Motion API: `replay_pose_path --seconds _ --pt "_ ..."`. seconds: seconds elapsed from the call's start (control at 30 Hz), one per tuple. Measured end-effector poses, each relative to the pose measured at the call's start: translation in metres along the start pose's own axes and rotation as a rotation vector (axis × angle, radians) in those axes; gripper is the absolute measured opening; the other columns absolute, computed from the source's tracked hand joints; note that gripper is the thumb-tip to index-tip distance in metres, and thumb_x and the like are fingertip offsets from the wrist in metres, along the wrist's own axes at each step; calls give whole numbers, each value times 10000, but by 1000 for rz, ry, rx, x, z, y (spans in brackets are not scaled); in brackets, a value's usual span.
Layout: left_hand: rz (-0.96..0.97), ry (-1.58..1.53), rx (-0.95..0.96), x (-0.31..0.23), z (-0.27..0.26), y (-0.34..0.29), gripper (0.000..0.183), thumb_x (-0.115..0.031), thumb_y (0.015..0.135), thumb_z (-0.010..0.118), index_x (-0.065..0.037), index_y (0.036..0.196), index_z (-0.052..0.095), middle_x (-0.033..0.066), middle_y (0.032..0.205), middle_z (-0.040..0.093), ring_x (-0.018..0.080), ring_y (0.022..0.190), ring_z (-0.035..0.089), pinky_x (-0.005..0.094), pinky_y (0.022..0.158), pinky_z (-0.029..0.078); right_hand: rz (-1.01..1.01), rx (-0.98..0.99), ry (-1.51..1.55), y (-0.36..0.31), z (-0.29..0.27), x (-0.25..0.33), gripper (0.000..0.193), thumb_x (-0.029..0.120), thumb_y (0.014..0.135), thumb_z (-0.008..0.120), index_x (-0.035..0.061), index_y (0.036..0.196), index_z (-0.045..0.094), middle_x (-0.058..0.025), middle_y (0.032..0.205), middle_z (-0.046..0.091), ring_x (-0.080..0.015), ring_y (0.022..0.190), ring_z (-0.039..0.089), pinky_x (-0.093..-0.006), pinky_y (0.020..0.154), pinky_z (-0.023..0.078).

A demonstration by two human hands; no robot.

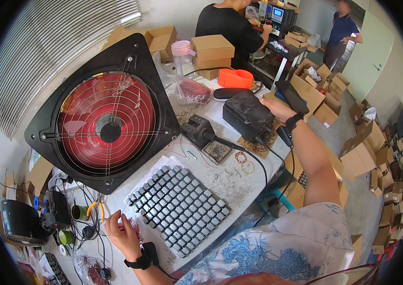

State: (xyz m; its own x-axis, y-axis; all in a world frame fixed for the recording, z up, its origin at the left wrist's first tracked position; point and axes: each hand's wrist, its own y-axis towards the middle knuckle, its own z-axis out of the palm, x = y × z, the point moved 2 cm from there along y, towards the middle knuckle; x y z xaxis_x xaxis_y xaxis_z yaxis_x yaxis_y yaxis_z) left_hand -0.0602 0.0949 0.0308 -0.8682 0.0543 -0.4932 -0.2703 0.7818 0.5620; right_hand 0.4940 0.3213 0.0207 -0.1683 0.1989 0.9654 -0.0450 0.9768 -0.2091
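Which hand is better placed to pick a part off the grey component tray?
Left. The left hand rests right beside the grey component tray; the right hand is far off on the black box.

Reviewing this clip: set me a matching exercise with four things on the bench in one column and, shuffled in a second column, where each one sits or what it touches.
Things:
1. black box unit
2. tray of small grey blocks
3. fan with red blades
4. orange tape dispenser

Places:
A. propped at the bench's left, behind the tray
B. far end of the bench, near the cardboard boxes
C. under the right hand
D. middle of the bench, just right of the left hand

Pairs: 1-C, 2-D, 3-A, 4-B
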Motion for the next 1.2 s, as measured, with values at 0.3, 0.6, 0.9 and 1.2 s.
replay_pose_path --seconds 0.3,0.6,0.9,1.2 --pt "9 10 3 0 0 -1 154 -21 851 601 -4 1001 634 119 946 612 274 825 551 356 698 447 -7 -16 12 -5 4 5 385 276 1016 429 -38 1199 557 -63 1164 611 -130 1020 574 -271 928 431" --pt "-1 -9 13 2 1 2 149 -19 851 603 -2 996 634 118 938 611 265 812 550 344 672 447 10 -1 18 1 1 0 435 302 1013 421 -40 1269 507 -67 1226 570 -134 1073 535 -265 962 392" --pt "5 16 -6 -4 -1 -2 144 -10 849 602 -4 989 635 121 943 612 257 810 554 338 657 450 -31 23 13 1 -4 -2 381 273 1016 434 -43 1191 555 -66 1161 613 -133 1003 583 -270 918 444" --pt "-167 -69 39 5 0 1 162 3 796 624 -10 957 637 135 907 611 315 840 555 378 729 451 58 -56 64 -1 -3 -4 459 337 997 468 -32 1266 518 -92 1231 588 -174 1087 571 -301 954 437"
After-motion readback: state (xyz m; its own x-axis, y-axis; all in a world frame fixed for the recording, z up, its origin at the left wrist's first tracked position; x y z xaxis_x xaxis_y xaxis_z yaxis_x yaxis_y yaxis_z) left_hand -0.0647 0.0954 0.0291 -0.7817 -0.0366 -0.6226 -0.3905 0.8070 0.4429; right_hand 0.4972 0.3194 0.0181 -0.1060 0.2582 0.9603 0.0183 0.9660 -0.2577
